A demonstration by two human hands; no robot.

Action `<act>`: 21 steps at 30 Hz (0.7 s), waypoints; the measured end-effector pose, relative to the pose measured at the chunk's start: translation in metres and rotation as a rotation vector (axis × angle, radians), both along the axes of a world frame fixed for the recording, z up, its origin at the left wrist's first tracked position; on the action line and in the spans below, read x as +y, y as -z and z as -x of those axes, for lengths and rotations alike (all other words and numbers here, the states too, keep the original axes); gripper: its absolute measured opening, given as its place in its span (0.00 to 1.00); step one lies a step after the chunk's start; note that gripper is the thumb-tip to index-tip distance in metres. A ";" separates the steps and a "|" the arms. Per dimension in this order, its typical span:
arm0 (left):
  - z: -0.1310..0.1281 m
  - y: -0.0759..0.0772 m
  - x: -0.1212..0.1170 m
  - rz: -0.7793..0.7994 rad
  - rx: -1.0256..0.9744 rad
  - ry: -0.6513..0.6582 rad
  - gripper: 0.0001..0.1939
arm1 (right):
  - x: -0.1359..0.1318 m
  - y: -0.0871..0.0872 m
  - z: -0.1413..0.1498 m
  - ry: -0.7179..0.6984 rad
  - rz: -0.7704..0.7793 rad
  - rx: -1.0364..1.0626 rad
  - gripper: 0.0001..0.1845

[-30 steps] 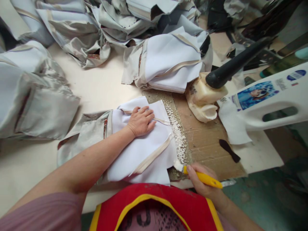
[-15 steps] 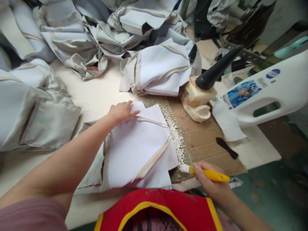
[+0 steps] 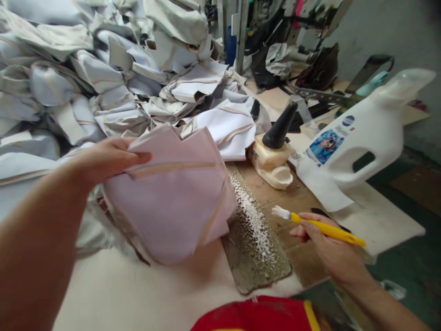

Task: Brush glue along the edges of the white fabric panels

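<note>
My left hand (image 3: 106, 158) is closed on the top edge of a white fabric piece (image 3: 175, 197) with beige trim, and holds it lifted off the table at centre-left. My right hand (image 3: 327, 246) grips a yellow-handled brush (image 3: 320, 226) with white bristles. It hovers above the brown cardboard (image 3: 296, 202) at lower right. A crusted strip of dried white glue (image 3: 253, 220) runs along the cardboard's left edge, just right of the lifted fabric.
A heap of similar grey-white fabric pieces (image 3: 103, 78) fills the back and left. A glue-caked pot with a black cone (image 3: 275, 147) and a white cut-open jug (image 3: 354, 138) stand at right. The table edge (image 3: 396, 239) drops off at right.
My left hand has lifted the white fabric piece off the table and toward the left. My right hand has moved the brush up and away from the fabric's edge.
</note>
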State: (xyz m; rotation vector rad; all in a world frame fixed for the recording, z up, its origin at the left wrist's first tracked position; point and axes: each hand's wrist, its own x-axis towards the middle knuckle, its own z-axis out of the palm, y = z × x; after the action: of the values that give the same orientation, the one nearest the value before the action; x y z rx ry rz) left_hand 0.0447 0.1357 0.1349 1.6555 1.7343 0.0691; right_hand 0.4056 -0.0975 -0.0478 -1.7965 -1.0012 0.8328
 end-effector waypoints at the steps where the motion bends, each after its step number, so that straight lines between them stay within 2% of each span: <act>1: 0.001 -0.021 -0.005 -0.121 0.066 -0.022 0.35 | 0.002 -0.001 -0.001 0.004 -0.011 0.002 0.22; 3: -0.004 -0.048 -0.023 -0.449 0.299 0.005 0.29 | 0.005 -0.001 -0.003 0.015 -0.034 0.015 0.22; 4: -0.010 -0.052 -0.038 -0.625 0.435 0.054 0.27 | 0.007 0.000 -0.004 0.031 -0.049 0.044 0.22; 5: -0.019 -0.049 -0.056 -0.785 0.559 0.126 0.24 | 0.009 0.002 -0.006 0.052 -0.065 0.091 0.22; 6: -0.029 -0.039 -0.076 -0.901 0.636 0.209 0.22 | 0.010 0.004 -0.009 0.085 -0.085 0.154 0.21; 7: -0.039 -0.022 -0.098 -0.979 0.658 0.310 0.18 | 0.012 0.007 -0.013 0.130 -0.107 0.225 0.20; 9: -0.057 0.025 -0.143 -0.982 0.560 0.511 0.08 | 0.015 0.012 -0.022 0.231 -0.140 0.368 0.17; 11: -0.068 0.077 -0.181 -0.868 0.443 0.717 0.04 | 0.017 0.015 -0.031 0.292 -0.143 0.488 0.14; 13: -0.072 0.117 -0.205 -0.640 0.366 0.926 0.03 | 0.021 0.016 -0.037 0.291 -0.127 0.571 0.13; 15: -0.075 0.137 -0.210 -0.374 0.248 1.108 0.04 | 0.028 0.014 -0.037 0.264 -0.115 0.609 0.13; 17: -0.081 0.139 -0.195 -0.205 0.130 1.162 0.08 | 0.039 0.012 -0.032 0.225 -0.109 0.596 0.14; 19: -0.089 0.136 -0.167 -0.235 0.096 1.066 0.11 | 0.054 0.008 -0.021 0.174 -0.114 0.540 0.14; 21: -0.099 0.139 -0.135 -0.379 0.154 0.899 0.15 | 0.072 0.004 -0.008 0.111 -0.148 0.454 0.14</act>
State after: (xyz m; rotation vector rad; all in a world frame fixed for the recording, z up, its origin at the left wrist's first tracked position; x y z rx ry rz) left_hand 0.1435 0.0009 -0.0045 2.6358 0.9623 -0.1655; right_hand 0.4134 -0.0252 -0.0519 -1.4350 -0.6431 1.0104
